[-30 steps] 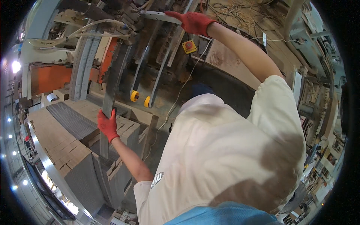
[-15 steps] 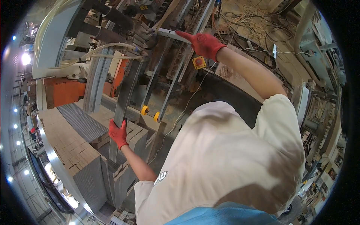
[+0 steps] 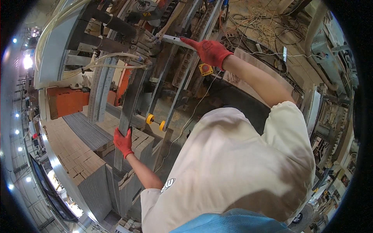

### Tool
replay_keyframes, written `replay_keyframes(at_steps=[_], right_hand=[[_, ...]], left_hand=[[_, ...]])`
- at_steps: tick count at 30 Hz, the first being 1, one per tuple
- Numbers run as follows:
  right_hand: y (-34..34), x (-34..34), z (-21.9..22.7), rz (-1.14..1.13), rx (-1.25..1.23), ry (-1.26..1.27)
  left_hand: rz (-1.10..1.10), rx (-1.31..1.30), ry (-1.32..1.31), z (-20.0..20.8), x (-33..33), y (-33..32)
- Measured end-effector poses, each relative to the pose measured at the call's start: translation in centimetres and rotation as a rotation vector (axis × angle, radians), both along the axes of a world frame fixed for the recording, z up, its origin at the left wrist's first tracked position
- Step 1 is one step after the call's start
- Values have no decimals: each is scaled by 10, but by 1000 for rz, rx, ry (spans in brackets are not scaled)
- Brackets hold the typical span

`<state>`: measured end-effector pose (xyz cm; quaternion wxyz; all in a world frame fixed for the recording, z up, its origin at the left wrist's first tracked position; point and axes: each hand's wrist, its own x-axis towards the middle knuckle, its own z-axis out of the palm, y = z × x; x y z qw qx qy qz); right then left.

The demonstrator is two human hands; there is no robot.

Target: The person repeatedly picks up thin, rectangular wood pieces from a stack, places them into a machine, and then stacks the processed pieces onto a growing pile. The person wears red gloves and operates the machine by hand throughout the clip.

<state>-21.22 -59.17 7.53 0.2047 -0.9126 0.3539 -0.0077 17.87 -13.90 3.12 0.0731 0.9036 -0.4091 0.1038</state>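
Note:
Both my hands wear red gloves. My left hand [image 3: 123, 142] is closed around the lower end of a long flat grey metal bar [image 3: 132, 99], just above stacked cardboard. My right hand [image 3: 211, 53] reaches far out to a pale metal strip with holes [image 3: 174, 39], its index finger stretched along the strip and the other fingers curled. The underside of that grip is hidden. Between my hands, narrow metal rails [image 3: 179, 89] run toward me, with yellow round end pieces [image 3: 150, 119] near their tips. A yellow box with a red button [image 3: 206, 70] sits just below my right hand.
Tall stacks of grey-brown cardboard sheets [image 3: 74, 147] stand at the left. Beyond them are an orange panel [image 3: 72, 101] and machine cylinders with clear hoses [image 3: 112, 58]. A thin white cable [image 3: 189, 118] hangs past the rails. Tangled cords [image 3: 256, 27] lie at the far right.
The whole view has shifted slightly, so most things sit a little lower in the picture. Both hands keep their places on the metal pieces.

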Motion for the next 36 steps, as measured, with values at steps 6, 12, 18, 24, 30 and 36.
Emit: replay_keyframes(at_steps=[6,12,18,24,30,36], right_hand=[[3,1,16,-32,127,65],[-3,-2,-3,-18,115,-45],[-1,5,5,9,86,2],[-7,4,-10,23,97,-42],[-4,1,0,21,112,9],[-6,2,-9,19,57,-92]], left_hand=[[42,42,34,3,-1,-1],[-6,-14,6,4,-2,-5],[1,-15,54,5,-2,-1],[2,8,83,11,-8,-7],[41,31,36,7,-17,-17],[59,34,1,9,-25,-25]])
